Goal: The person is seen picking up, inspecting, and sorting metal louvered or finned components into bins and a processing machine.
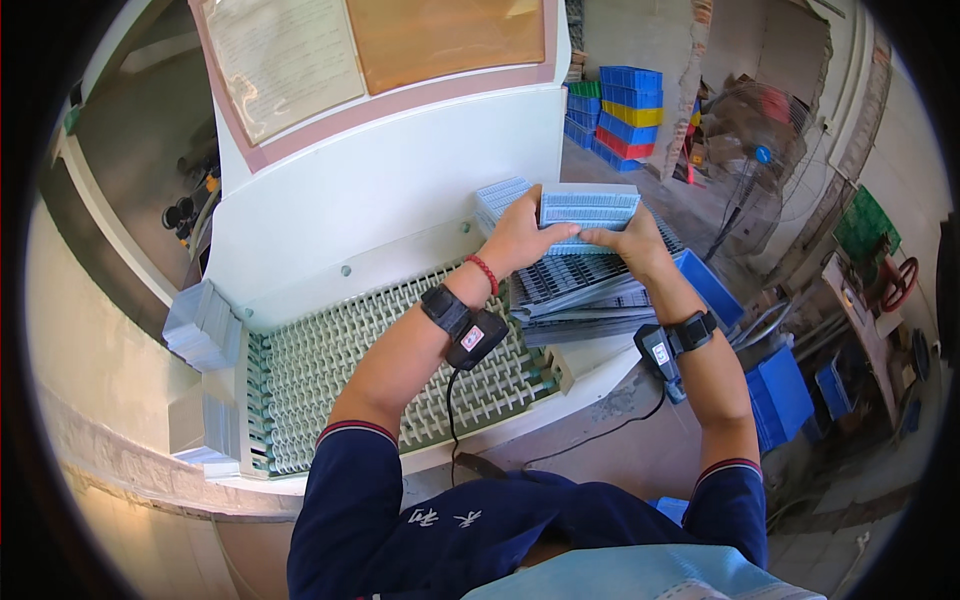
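Both hands hold a stack of pale blue ribbed plastic strips (588,208) above a pile of flat grey ribbed trays (580,290). My left hand (520,236) grips the stack's left end from below. My right hand (632,240) pinches its right lower edge. Each wrist carries a black strapped device with a cable; the left also has a red bead bracelet. More pale blue strips (497,198) lie just left of the held stack.
A pale green slatted rack (340,370) fills the white workstation in front of me, under a tall white panel (390,170). Stacks of white strips (200,325) sit at the left. Blue bins (775,395) stand at the right, coloured crates (625,105) and a fan (755,130) beyond.
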Available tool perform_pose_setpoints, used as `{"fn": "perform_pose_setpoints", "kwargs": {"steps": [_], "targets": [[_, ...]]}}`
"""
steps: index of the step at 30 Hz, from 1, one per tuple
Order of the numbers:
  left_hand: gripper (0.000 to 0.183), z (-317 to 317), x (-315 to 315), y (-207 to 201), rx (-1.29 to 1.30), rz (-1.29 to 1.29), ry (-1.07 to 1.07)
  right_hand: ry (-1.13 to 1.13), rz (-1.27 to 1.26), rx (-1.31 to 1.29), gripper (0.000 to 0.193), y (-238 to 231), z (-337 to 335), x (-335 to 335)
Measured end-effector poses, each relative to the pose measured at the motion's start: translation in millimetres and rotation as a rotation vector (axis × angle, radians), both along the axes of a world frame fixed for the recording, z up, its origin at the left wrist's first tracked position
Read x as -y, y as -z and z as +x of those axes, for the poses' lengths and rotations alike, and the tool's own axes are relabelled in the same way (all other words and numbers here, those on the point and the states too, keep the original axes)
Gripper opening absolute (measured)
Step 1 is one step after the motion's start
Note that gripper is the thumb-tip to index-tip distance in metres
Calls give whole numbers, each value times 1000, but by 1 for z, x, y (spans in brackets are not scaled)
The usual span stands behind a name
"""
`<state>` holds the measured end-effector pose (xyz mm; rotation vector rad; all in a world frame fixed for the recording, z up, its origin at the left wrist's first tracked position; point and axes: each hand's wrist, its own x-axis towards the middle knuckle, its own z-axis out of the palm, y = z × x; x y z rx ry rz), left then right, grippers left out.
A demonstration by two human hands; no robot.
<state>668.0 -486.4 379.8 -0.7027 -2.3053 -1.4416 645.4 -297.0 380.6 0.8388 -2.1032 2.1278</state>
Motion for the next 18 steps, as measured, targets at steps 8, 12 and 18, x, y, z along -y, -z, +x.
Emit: {"fn": "perform_pose_setpoints", "kwargs": {"steps": [8,12,18], "targets": [[28,-18,33,8,197,319,125,138,28,-34,62,6,-9,-6],[27,-26,74,-3,416,718,76,298,96,-78,45,11,-18,-41],[31,-81,106,24,597,872,32,349,254,-205,27,24,-13,-38]]}}
